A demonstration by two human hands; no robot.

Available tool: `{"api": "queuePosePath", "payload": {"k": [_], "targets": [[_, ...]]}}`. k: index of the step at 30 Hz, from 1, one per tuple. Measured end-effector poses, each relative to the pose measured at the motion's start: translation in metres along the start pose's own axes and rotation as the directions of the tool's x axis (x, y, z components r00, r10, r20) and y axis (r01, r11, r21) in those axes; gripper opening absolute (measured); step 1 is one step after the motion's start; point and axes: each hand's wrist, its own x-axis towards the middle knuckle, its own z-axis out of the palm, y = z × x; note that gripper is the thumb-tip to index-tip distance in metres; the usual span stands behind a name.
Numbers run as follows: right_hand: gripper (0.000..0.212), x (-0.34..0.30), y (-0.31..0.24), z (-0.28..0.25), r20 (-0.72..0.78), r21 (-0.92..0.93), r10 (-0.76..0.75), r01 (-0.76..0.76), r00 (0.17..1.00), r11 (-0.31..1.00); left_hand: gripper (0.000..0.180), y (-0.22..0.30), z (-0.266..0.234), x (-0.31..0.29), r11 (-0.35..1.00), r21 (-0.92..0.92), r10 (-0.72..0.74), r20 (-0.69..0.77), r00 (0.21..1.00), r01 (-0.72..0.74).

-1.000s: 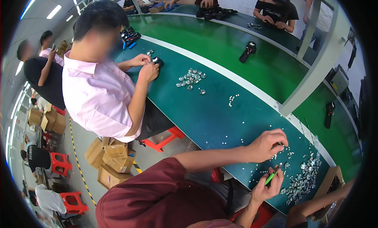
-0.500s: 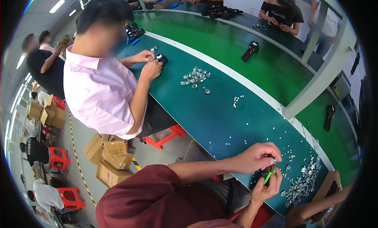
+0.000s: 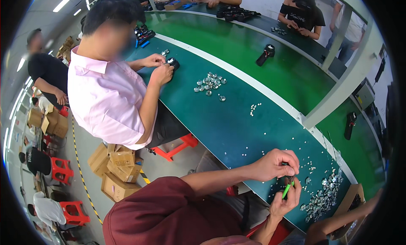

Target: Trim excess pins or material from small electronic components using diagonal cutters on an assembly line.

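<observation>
My left hand [image 3: 277,163] is closed in a pinch above the green worktable [image 3: 228,130]. What its fingertips hold is mostly covered; only a small dark bit shows. Just below it, my right hand [image 3: 286,199] grips a hand tool like small pliers or cutters with bright green handles [image 3: 287,189]. The tool's dark jaws point up and meet the left fingertips. Right of my hands lies a heap of small shiny round metal-and-clear parts [image 3: 323,198], with one loose part [image 3: 308,180] apart from it. Tiny white pieces [image 3: 311,165] are scattered around.
To my left a person in a pink shirt [image 3: 105,97] works on a black handheld device [image 3: 172,63]. More shiny parts [image 3: 210,82] lie mid-table. A co-worker's forearm [image 3: 338,224] enters at lower right by a cardboard box [image 3: 352,200]. A green belt [image 3: 237,46] carries black devices [image 3: 265,54].
Both my hands have shifted slightly left, still together at the tool's jaws. In the background at left, a standing person in black has lowered an arm.
</observation>
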Motion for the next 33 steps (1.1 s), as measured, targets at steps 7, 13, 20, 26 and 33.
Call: {"api": "queuePosePath", "payload": {"k": [7,13,20,26,33], "targets": [[0.040,0.004,-0.002,-0.002,0.019,0.084,0.032,-0.034,0.999,0.996,0.008,0.003,-0.002,-0.001,0.992,0.112,0.052,0.042,0.998,-0.057],[0.042,0.019,-0.005,-0.024,0.243,0.232,0.066,-0.124,0.968,0.965,0.007,0.003,-0.007,-0.001,0.996,0.085,0.032,0.055,0.998,-0.036],[0.044,0.018,-0.025,-0.024,0.320,0.221,0.109,-0.186,0.941,0.957,0.012,-0.006,-0.024,-0.006,1.000,-0.013,-0.018,-0.278,0.960,0.016],[0.040,0.012,-0.034,-0.019,0.220,0.202,0.165,-0.211,0.961,0.956,0.023,-0.017,-0.033,-0.030,0.987,0.095,-0.085,-0.368,0.926,0.128],[0.028,0.032,-0.054,-0.004,0.114,0.313,0.164,-0.192,0.980,0.930,0.020,0.027,-0.015,-0.056,0.996,-0.036,-0.093,-0.421,0.902,0.085]]}}
